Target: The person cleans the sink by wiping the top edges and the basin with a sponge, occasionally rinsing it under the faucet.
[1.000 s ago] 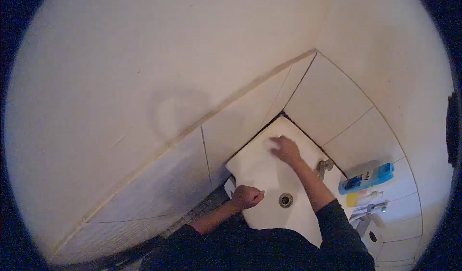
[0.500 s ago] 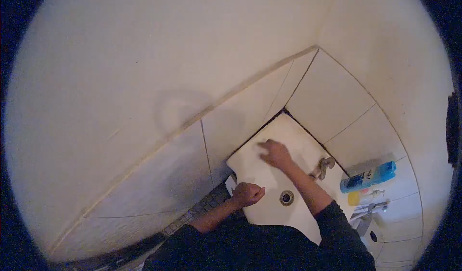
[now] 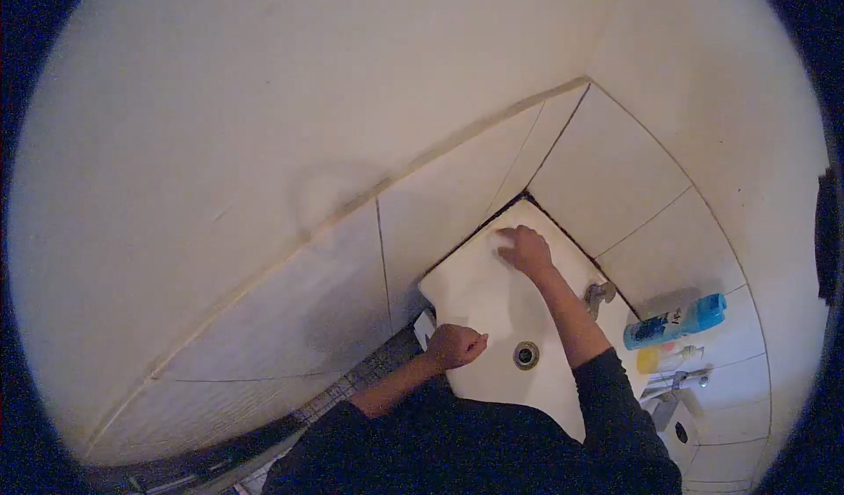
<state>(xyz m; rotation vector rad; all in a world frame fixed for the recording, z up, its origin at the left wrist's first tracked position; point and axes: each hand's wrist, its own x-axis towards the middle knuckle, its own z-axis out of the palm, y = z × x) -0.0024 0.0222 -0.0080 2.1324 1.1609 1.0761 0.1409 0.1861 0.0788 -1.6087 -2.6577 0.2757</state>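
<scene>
- While the right hand (image 3: 527,251) hovered or rested near the sink's (image 3: 479,293) far corner, fingers curved, its grip could not be told.
- The left hand (image 3: 457,345) was loosely closed at the left edge.
- The tap (image 3: 600,295) was by the right edge, near a blue bottle (image 3: 675,321).

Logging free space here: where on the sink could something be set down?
The sink is bare between the left hand, right hand and drain, and again between drain and dark top. The tap, blue bottle and yellow bottle crowd the right side.
</scene>
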